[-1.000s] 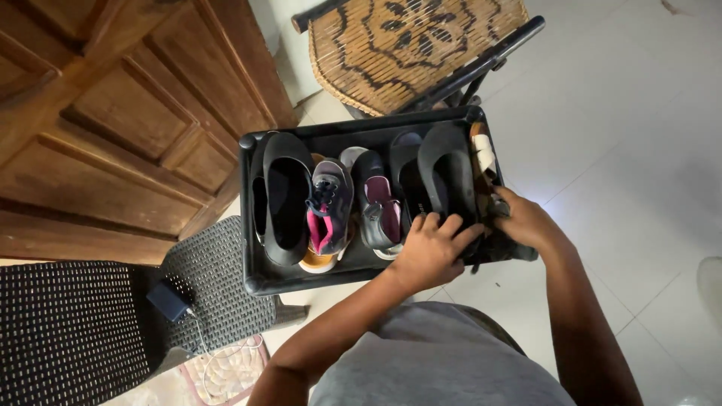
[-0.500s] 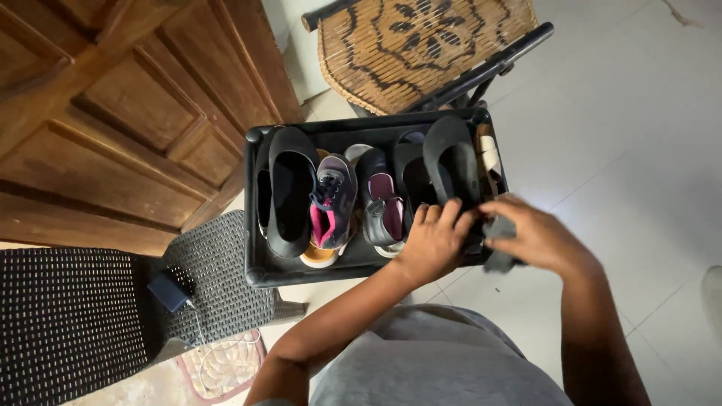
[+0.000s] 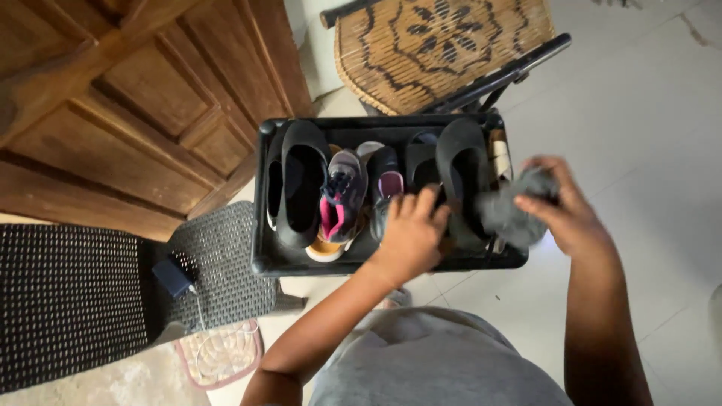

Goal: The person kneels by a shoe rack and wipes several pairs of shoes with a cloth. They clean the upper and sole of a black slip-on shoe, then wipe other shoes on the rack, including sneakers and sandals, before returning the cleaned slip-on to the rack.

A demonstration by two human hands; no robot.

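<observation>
Right below the camera is the person's grey shirt, and two bare arms reach out from it toward a black shoe rack. Closest is the left hand. It lies palm down over the front of the rack, with its fingers bent onto the heel end of a dark shoe with a pink inside; I cannot tell if it really grips the shoe or only rests there. Just to the right, the right hand is closed around a soft grey sock, which it lifts a little above the rack's right front corner. So the sock is already in the right hand, and the left hand is near it, with one black slip-on shoe between them.

All the shoes in the rack lie the long way, heels near the person and toes pointing away. From left to right there is a big black slip-on, a purple lace-up sneaker with a pink lining on top of an orange sole, the dark shoe under the left fingers, then the other black slip-on, and something tan at the right edge that I cannot make out.

Left of the rack sits a dotted black seat with a small blue charger and its white cable. Farther off are a wooden door and a woven cane chair on the pale tile floor
</observation>
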